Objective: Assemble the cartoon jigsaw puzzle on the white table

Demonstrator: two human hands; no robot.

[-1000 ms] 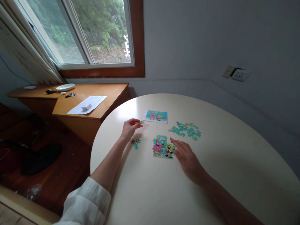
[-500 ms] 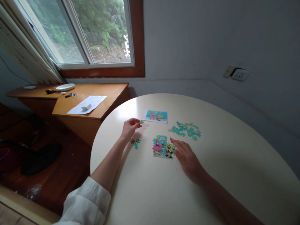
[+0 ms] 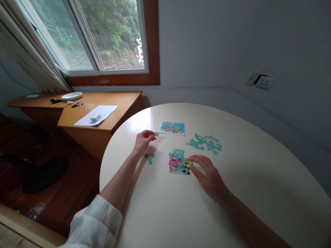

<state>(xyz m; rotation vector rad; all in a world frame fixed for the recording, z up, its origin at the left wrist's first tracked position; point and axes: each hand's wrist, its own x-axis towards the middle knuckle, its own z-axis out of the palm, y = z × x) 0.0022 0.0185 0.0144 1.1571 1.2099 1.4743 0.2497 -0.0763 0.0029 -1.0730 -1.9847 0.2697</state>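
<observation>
A small pale green jigsaw piece (image 3: 156, 134) is pinched between the thumb and fingers of my left hand (image 3: 144, 140), just off the lower left of the printed reference picture (image 3: 172, 128). Below that hand lie several loose jigsaw pieces (image 3: 150, 158). At mid-table is a partly joined jigsaw puzzle (image 3: 179, 162) with pink, grey-green and yellow cartoon figures. My right hand (image 3: 205, 175) is at its right edge, thumb and forefinger apart on either side of a bit of the edge. Whether the fingertips touch the puzzle, I cannot tell.
A larger spread of teal jigsaw pieces (image 3: 205, 143) lies on the right of the round white table (image 3: 160, 213). To the left, a wooden desk (image 3: 124, 103) bears a paper sheet (image 3: 103, 113) and a white plate (image 3: 72, 96). A window is behind.
My right hand has shifted slightly down, its straight fingers now bent, with thumb and forefinger around the puzzle's right edge. My left hand stays put with its piece.
</observation>
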